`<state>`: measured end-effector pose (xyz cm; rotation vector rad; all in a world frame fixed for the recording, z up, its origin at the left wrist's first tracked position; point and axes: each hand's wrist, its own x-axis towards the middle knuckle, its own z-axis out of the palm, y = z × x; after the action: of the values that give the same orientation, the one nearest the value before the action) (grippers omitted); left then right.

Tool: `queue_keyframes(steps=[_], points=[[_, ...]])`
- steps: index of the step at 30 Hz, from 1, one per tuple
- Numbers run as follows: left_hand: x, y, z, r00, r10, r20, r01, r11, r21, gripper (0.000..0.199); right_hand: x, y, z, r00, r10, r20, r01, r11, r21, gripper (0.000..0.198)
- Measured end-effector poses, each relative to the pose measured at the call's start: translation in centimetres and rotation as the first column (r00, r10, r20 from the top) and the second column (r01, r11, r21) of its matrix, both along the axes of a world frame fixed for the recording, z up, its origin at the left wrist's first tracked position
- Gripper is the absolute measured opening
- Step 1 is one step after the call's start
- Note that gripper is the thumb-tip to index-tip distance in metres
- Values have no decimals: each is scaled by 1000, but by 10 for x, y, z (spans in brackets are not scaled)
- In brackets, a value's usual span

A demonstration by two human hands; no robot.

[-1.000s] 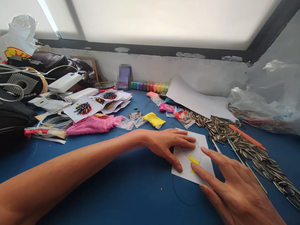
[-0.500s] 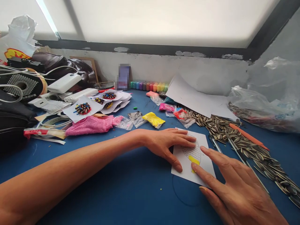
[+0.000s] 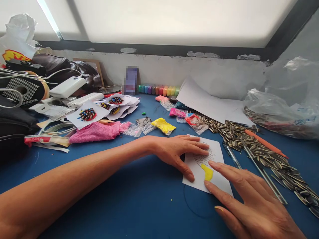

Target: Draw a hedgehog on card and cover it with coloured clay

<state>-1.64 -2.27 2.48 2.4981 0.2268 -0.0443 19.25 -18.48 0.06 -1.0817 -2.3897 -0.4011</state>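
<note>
A white paper square [image 3: 220,179] lies on the blue table with a pencil-like outline drawing on it, partly hidden by my fingers. On the drawing's lower part is a flattened patch of yellow modelling clay [image 3: 207,172]. My left hand [image 3: 174,151] rests flat on the paper's left side, fingers spread. At the lower right my right hand [image 3: 251,199] has its fingers stretched out, one fingertip at the clay's bottom edge and another near its upper right. Nothing is gripped in either hand.
Sunflower seeds [image 3: 234,134], pens [image 3: 264,171] and an orange stick [image 3: 266,142] lie to the right. Behind are a yellow clay packet [image 3: 163,126], a pink cloth [image 3: 96,132] and seed-decorated papers [image 3: 87,114]. Clay jars [image 3: 159,90] line the wall.
My right fingertip has moved off the yellow clay to its lower edge, so more of the patch shows. The left hand stays on the paper.
</note>
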Motion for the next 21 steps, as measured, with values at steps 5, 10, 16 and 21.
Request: queue_keyframes(steps=[5, 10, 16, 21], points=[[0, 0, -1, 1000, 2, 11, -2, 1000, 2, 82, 2, 3, -3, 1000, 17, -7, -17, 1000, 1, 29], [1, 0, -2, 1000, -3, 7, 2, 1000, 10, 81, 2, 3, 0, 999, 33, -20, -35, 997, -67, 30], [0, 1, -2, 1000, -6, 29, 5, 1000, 12, 81, 3, 2, 0, 996, 20, -88, -22, 999, -23, 29], [0, 1, -2, 1000, -4, -3, 4, 1000, 15, 81, 3, 2, -2, 998, -5, -56, 4, 1000, -16, 29]])
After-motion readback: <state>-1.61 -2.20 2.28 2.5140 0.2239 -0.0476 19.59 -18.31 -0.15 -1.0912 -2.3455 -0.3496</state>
